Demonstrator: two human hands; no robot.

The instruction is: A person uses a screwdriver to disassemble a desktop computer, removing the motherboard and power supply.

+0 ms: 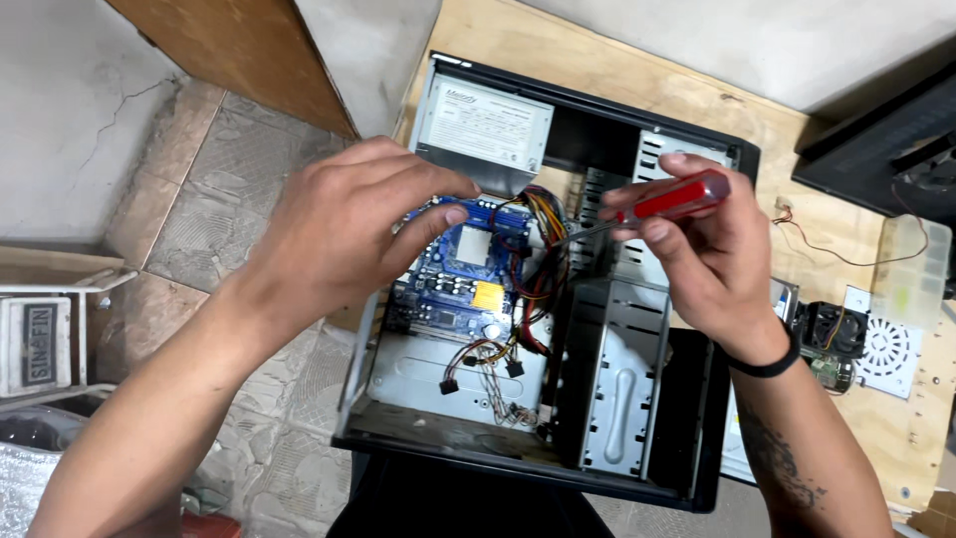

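While the open computer case [558,329] lay on its side near the front edge of the plywood tabletop [558,60], both hands worked above its interior. Right hand [697,259]: grip closed around a red-handled screwdriver [672,199], held roughly level, shaft pointing left toward the bundle of coloured cables [543,249] (tip blurred, contact not readable). Left hand [349,224]: fingers bent and drawn together over the blue motherboard [463,284], thumb tip at the board's upper edge; whether it pinched anything could not be told. Grey power supply [493,125] sat in the case's far corner, just beyond the left hand. Metal drive cage [617,379] lay below the right hand. A small fan [832,329] rested toward the right edge.
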